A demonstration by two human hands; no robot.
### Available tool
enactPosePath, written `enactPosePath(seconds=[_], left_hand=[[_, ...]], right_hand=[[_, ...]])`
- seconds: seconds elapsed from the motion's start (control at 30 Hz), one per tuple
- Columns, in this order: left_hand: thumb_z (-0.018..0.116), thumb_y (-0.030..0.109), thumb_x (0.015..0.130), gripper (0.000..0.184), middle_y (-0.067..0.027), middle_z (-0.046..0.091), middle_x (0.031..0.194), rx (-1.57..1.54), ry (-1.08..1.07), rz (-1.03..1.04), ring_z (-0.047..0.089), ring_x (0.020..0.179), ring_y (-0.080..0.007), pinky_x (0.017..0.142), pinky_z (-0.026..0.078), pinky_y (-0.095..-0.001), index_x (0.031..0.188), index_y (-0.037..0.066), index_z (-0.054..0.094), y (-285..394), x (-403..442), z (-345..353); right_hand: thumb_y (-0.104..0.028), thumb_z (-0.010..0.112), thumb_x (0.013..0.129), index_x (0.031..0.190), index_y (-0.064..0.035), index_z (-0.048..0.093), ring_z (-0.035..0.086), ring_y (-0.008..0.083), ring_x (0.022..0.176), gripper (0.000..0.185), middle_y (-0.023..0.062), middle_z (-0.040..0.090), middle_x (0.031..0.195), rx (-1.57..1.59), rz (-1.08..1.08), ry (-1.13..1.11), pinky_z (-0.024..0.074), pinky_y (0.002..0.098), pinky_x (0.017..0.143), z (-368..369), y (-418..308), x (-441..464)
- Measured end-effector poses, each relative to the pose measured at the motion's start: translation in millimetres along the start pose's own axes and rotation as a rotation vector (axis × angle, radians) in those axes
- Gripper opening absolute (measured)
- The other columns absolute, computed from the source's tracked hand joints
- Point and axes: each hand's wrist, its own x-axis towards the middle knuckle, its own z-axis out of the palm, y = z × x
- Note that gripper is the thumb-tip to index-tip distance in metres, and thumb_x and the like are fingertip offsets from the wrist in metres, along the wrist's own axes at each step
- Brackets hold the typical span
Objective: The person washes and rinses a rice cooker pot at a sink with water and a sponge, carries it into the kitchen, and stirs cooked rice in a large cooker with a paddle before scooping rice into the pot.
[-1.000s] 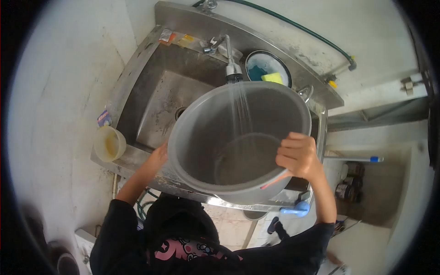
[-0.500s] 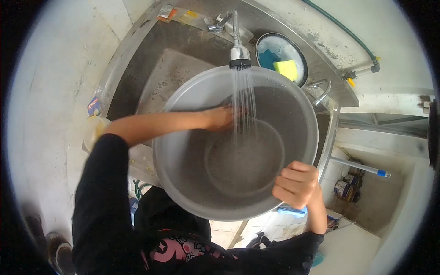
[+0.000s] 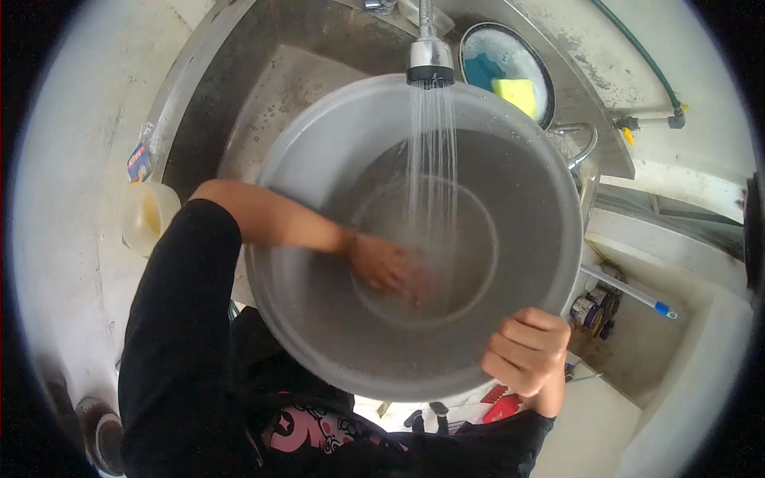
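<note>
The tub (image 3: pixel 530 215) is under the tap (image 3: pixel 430 64), over part of the sink (image 3: pixel 279 103). It tips, so its inside faces up at the person. I can't tell if the sink holds any of its weight.

This looks like the middle of the work. The tap is on, and thin lines of water (image 3: pixel 433 151) fall into the tub. The tub is not set down, and the tap is not off. I can't tell how much water is in it.

The left hand (image 3: pixel 386 267) is inside the tub, low down. It is blurry, so I can't tell if its fingers are spread or what they touch. The right hand (image 3: pixel 528 350) curls its fingers tight over the tub's near right rim.

Past the tub's far edge is a soapy dish (image 3: pixel 545 84) with a yellow sponge (image 3: pixel 515 94). Neither hand touches them.

Left of the tub are a bowl (image 3: pixel 172 204) and a blue packet (image 3: pixel 139 163) with white letters, too small to read for sure. Right of the tub are cans (image 3: pixel 587 312) with labels I can't read. The shirt (image 3: pixel 303 430), on the tub's near side, has pink print, partly hidden.
</note>
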Motion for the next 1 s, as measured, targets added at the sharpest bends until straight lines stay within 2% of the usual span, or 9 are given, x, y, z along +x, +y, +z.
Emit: enactPosePath(seconds=[0.13,0.23,0.3,0.43,0.63,0.73,0.8,0.93,1.0], left_hand=[[0.037,0.037,0.086,0.059,-0.0053,0.008,0.143,0.1,0.146,-0.774,0.003,0.132,-0.0255,0.105,0.006,-0.0474,0.137,0.016,0.013,-62.0,-34.4,-3.8],[0.034,0.038,0.087,0.058,-0.001,0.006,0.143,-0.214,0.173,-0.679,0.001,0.132,-0.0253,0.105,-0.001,-0.0492,0.137,0.02,0.012,-92.4,-79.6,6.3],[0.032,0.041,0.086,0.057,0.002,0.006,0.143,0.96,-0.909,-0.686,0.0,0.132,-0.0235,0.104,-0.006,-0.0503,0.137,0.021,0.014,-58.5,-78.9,-32.9],[0.031,0.047,0.084,0.055,0.0006,0.02,0.14,0.146,-1.093,-0.713,0.005,0.132,-0.0205,0.104,-0.009,-0.0471,0.133,0.021,0.028,19.1,-97.9,-75.0],[0.03,0.044,0.086,0.05,-0.0046,0.029,0.136,-0.424,-0.989,-0.697,0.017,0.129,-0.021,0.105,0.002,-0.0479,0.128,0.017,0.037,42.2,-93.6,-131.0],[0.047,0.039,0.081,0.036,-0.0082,0.054,0.111,0.617,-0.15,-0.597,0.04,0.115,-0.0224,0.1,0.021,-0.0483,0.101,0.011,0.059,32.4,-121.3,-122.0],[0.051,0.035,0.078,0.035,-0.0087,0.054,0.111,-0.28,-0.609,-0.706,0.042,0.113,-0.0244,0.099,0.024,-0.0474,0.103,0.011,0.058,68.7,-98.0,-123.4],[0.056,0.032,0.076,0.041,-0.0094,0.05,0.116,-0.13,-0.823,-0.923,0.039,0.116,-0.0241,0.099,0.022,-0.0486,0.11,0.01,0.054,71.8,-77.1,-183.5],[0.057,0.032,0.076,0.039,-0.0122,0.055,0.108,0.556,0.013,-1.127,0.04,0.113,-0.0284,0.1,0.022,-0.0467,0.107,0.007,0.053,63.5,-99.7,-198.4]], right_hand=[[-0.019,0.045,0.037,0.05,-0.0095,0.042,0.041,0.0086,0.047,0.016,-0.0018,0.041,0.051,-0.021,0.01,-0.035,0.0289,0.0191,0.044,4.1,-1.4,-2.9],[-0.019,0.045,0.038,0.05,-0.0098,0.042,0.041,0.0089,0.048,0.016,-0.0019,0.041,0.051,-0.035,0.018,-0.075,0.0294,0.0193,0.044,0.1,-0.3,-8.6],[-0.019,0.046,0.038,0.05,-0.0099,0.042,0.041,0.0091,0.048,0.015,-0.0021,0.04,0.051,-0.032,0.037,-0.086,0.0296,0.0195,0.044,0.3,-1.7,-13.1],[-0.018,0.047,0.039,0.05,-0.01,0.041,0.041,0.0091,0.048,0.015,-0.0022,0.04,0.051,-0.044,0.052,-0.058,0.0303,0.0199,0.044,1.0,-1.9,-16.8],[-0.017,0.05,0.041,0.05,-0.0105,0.041,0.041,0.0091,0.047,0.014,-0.0019,0.04,0.05,-0.07,0.041,-0.05,0.031,0.0202,0.044,0.5,-4.4,-18.3],[-0.016,0.051,0.042,0.05,-0.0105,0.042,0.041,0.0091,0.047,0.013,-0.002,0.04,0.05,-0.072,0.04,-0.051,0.0312,0.0203,0.044,0.4,-6.5,-18.5],[-0.016,0.051,0.042,0.05,-0.0104,0.042,0.041,0.0091,0.047,0.013,-0.0021,0.04,0.05,-0.063,0.048,-0.059,0.0313,0.0204,0.044,0.9,-7.6,-21.2],[-0.015,0.052,0.043,0.051,-0.01,0.042,0.042,0.0091,0.048,0.013,-0.002,0.041,0.051,-0.1,0.099,-0.062,0.0319,0.0204,0.045,0.4,-8.9,-29.7],[-0.015,0.052,0.044,0.051,-0.01,0.042,0.043,0.0092,0.049,0.014,-0.0018,0.041,0.051,-0.122,0.117,-0.067,0.0325,0.0205,0.045,0.1,-10.6,-33.7]])
